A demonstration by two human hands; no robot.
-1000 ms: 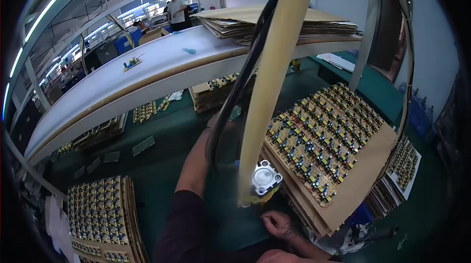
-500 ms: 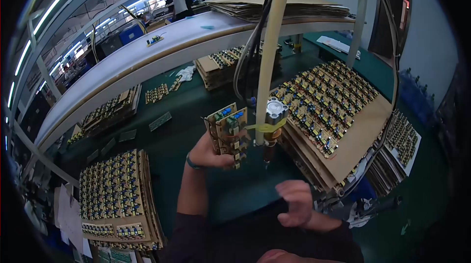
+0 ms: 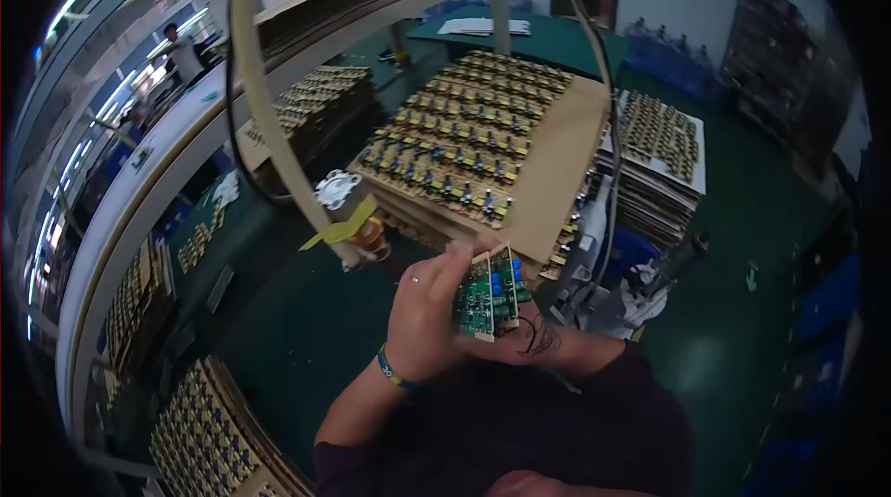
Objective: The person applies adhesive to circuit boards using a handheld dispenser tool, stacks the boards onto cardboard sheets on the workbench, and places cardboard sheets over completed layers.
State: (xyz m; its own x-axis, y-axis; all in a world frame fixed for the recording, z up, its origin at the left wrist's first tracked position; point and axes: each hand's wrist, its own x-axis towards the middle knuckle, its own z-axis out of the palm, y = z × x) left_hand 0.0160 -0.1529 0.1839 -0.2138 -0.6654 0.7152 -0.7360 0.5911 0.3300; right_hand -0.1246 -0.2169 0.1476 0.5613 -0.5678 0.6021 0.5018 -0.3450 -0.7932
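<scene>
My left hand (image 3: 427, 307), with a ring and a wristband, is closed on a small stack of circuit boards (image 3: 489, 297) in front of my body. The boards stand on edge, showing green faces and blue and dark green components. My right hand (image 3: 510, 347) is behind and below the boards, close against them. Most of its fingers are hidden, so its grip cannot be made out. Just beyond my left hand hangs a metal cylinder tool (image 3: 339, 191) with yellow tape (image 3: 345, 226) around it, beside a pale hose or pole.
A cardboard-layered stack of circuit boards (image 3: 455, 140) stands ahead; another stack (image 3: 200, 432) is at lower left. Further board stacks (image 3: 311, 107) (image 3: 654, 140) lie behind and to the right. A pale upright pole (image 3: 264, 98) and a shelf (image 3: 139, 181) frame the green bench.
My view has swung to the right. My left hand has brought the circuit boards closer to my body and turned them. My right hand, earlier apart and raised, has come to the boards.
</scene>
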